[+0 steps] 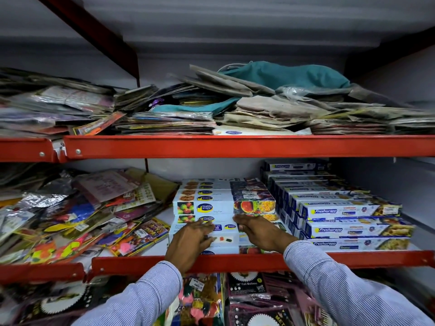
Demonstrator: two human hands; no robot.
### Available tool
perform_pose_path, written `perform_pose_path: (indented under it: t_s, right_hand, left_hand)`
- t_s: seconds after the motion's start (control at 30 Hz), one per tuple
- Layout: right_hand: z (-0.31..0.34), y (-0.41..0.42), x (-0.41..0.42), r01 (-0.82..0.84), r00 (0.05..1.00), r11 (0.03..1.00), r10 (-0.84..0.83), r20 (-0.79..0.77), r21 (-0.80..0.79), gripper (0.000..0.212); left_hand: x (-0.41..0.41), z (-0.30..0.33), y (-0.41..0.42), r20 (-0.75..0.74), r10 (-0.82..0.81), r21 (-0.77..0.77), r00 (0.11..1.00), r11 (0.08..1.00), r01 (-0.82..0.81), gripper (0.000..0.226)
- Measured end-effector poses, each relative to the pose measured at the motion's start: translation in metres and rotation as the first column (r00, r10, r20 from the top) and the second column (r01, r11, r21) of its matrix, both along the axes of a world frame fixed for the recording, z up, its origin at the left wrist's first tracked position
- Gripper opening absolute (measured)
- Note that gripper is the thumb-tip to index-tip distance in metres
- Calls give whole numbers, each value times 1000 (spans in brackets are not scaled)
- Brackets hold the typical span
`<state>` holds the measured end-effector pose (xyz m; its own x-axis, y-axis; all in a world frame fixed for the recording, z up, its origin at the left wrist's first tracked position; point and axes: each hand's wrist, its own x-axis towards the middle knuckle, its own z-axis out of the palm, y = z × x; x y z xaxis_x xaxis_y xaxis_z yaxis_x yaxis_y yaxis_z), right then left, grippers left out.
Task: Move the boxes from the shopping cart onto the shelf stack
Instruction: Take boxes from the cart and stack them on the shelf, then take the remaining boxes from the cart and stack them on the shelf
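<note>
A stack of long white Healthy Wrapp boxes (pixel 223 205) stands on the middle shelf, stepping back in several rows. My left hand (pixel 188 241) lies flat on the front of a low white box (pixel 224 240) at the stack's front. My right hand (pixel 259 231) presses on the same box, further right, fingers pointing left toward the stack. Both hands rest on the box rather than closing around it. The shopping cart is out of view.
Blue-and-white Freshwrapp boxes (pixel 341 222) fill the shelf to the right, close to my right wrist. Loose balloon and party packets (pixel 82 222) lie heaped to the left. A red shelf rail (pixel 235 262) runs under my wrists. Piled bags (pixel 259 102) crowd the upper shelf.
</note>
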<state>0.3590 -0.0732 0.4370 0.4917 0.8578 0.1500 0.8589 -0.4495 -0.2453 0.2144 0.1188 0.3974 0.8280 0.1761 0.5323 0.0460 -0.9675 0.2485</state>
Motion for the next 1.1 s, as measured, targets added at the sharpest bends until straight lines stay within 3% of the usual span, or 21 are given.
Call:
perform_pose_path:
  t_s: [0.13,0.3,0.47,0.6,0.73,0.93,1.1]
  right_hand:
    - [2,-3,-9,44,999,999,-44,17,9,46]
    - [-1,-14,-49,73,968,994,-90,235,82,54]
    - [-41,-44,-99,105,948,973,-161,275,206,63]
    - [-102,-78,-139,152,960,967,-194,204,205,63]
    - [-174,-103,-171,178,975,974,-193,107,140,55]
    - [-288,-129,-206,198,966,978,-206,-158,-68,53]
    - [-398,-127,-229,41,925,925,-179,-335,-379,51]
  left_hand:
    - [2,3,-10,-58,39,136,998,990,-31,42]
    - [-33,-1,-29,-40,98,286,994,955,-83,65]
    - [-86,-44,-53,-32,45,314,998,949,-33,76]
    - [-134,-100,-70,-108,31,245,994,970,-4,79]
    - [-178,-159,-86,-275,21,157,961,987,23,77]
    - [-228,-259,-110,-523,-21,-1,852,1000,24,70]
    - [-251,-359,-120,-658,-132,-200,742,980,-3,57]
